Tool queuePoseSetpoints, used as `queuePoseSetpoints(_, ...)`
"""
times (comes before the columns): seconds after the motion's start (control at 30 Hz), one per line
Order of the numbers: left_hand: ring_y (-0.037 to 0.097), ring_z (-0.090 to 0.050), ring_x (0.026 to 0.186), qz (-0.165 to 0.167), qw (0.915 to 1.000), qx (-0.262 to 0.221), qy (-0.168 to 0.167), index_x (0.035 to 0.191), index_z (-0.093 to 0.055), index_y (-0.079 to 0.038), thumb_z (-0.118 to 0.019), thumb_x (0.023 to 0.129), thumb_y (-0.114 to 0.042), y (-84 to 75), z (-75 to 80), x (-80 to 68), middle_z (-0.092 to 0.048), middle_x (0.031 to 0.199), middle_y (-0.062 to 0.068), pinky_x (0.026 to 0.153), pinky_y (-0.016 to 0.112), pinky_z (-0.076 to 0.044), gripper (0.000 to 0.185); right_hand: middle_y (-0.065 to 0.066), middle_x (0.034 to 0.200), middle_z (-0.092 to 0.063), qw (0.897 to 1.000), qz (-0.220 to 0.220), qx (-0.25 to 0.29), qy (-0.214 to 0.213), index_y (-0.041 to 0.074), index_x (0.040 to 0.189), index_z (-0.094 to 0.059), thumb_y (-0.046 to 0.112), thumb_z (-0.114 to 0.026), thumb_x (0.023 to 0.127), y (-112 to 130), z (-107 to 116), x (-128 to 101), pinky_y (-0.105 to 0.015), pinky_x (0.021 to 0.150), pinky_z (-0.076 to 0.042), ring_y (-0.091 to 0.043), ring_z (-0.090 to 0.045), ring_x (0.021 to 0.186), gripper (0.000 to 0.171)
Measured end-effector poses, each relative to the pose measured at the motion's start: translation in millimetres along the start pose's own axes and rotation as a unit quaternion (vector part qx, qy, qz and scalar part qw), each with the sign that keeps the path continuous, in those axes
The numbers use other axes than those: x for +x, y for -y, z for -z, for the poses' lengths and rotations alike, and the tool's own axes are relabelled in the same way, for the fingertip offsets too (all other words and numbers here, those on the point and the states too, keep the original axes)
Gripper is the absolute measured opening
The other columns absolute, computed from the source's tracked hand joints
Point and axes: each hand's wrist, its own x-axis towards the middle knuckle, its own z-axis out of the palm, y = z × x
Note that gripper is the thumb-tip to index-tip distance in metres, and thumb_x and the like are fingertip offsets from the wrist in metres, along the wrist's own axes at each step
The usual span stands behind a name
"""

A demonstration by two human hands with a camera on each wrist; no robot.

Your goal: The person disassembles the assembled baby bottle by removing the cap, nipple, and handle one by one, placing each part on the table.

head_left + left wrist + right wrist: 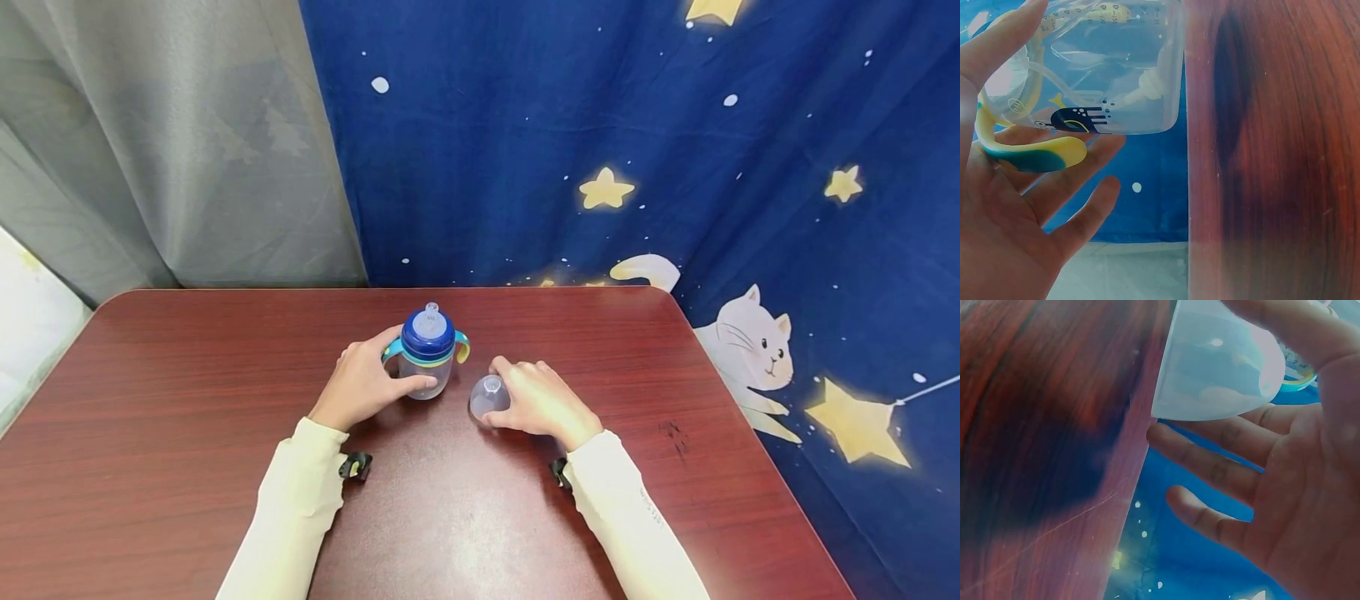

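A clear baby bottle with a dark blue collar and pale nipple stands upright on the table. My left hand holds its side, thumb across the front and fingers behind. The left wrist view shows a straw inside the bottle, a dark animal print, and a yellow-and-teal handle beside my palm. To the right, a clear domed cap sits rim down. My right hand grips the cap between thumb and fingers; in the right wrist view the lower fingers extend apart beneath the cap.
The reddish-brown wooden table spreads to both sides. Behind it hang a grey curtain and a blue curtain with stars and a cat. Dark marks show on the table at right. Each wrist wears a black strap device.
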Motion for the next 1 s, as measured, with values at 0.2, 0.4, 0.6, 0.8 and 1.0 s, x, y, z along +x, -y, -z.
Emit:
queuePoseSetpoints(0.2, 0.026, -0.062, 0.108, -0.002, 1.0, 0.0, -0.004, 0.138, -0.057, -0.017, -0.086, 0.071, -0.053, 0.8, 0.4, 0.1, -0.068, 0.121, 0.0, 0.094, 0.057, -0.035, 0.082, 0.002, 0.09, -0.064, 1.0, 0.001, -0.002, 0.005, 0.012, 0.122, -0.058, 0.047, -0.083, 0.075, -1, -3, 2, -0.037, 0.078, -0.046, -0.017, -0.057, 0.08, 0.064)
queuePoseSetpoints(0.4, 0.025, -0.063, 0.109, -0.002, 1.0, -0.003, -0.002, 0.138, -0.057, -0.017, -0.086, 0.071, -0.054, 1.1, 0.2, 0.2, -0.068, 0.121, 0.0, 0.094, 0.057, -0.036, 0.082, 0.0, 0.093, -0.064, 1.0, -0.006, -0.01, 0.009, 0.012, 0.122, -0.058, 0.047, -0.083, 0.075, 0, -6, 3, -0.04, 0.083, -0.045, -0.02, -0.057, 0.085, 0.064)
queuePoseSetpoints(0.6, 0.024, -0.062, 0.108, -0.005, 1.0, -0.006, 0.0, 0.138, -0.057, -0.018, -0.085, 0.071, -0.056, 1.9, -0.7, 0.6, -0.068, 0.121, -0.001, 0.095, 0.057, -0.035, 0.082, 0.0, 0.092, -0.063, 1.0, -0.006, -0.02, -0.002, 0.012, 0.118, -0.059, 0.046, -0.086, 0.072, 1, -8, 4, -0.042, 0.087, -0.043, -0.02, -0.058, 0.088, 0.064)
queuePoseSetpoints(0.8, 0.024, -0.063, 0.108, -0.005, 1.0, 0.003, -0.007, 0.139, -0.057, -0.017, -0.085, 0.071, -0.055, 4.8, -0.8, 0.2, -0.069, 0.121, -0.001, 0.093, 0.057, -0.035, 0.082, -0.002, 0.1, -0.065, 1.0, -0.007, -0.003, 0.004, 0.011, 0.123, -0.058, 0.047, -0.087, 0.07, 1, -7, 3, -0.045, 0.092, -0.043, -0.021, -0.06, 0.095, 0.07)
queuePoseSetpoints(1.0, 0.024, -0.064, 0.103, -0.01, 0.9997, 0.02, -0.012, 0.137, -0.058, -0.018, -0.084, 0.071, -0.057, 2.6, 0.7, -1.5, -0.07, 0.118, -0.001, 0.09, 0.055, -0.038, 0.081, -0.002, 0.139, -0.055, 0.998, -0.029, 0.039, -0.041, 0.015, 0.146, -0.045, 0.074, -0.075, 0.067, 3, 2, 1, -0.052, 0.104, -0.038, -0.023, -0.054, 0.122, 0.103)
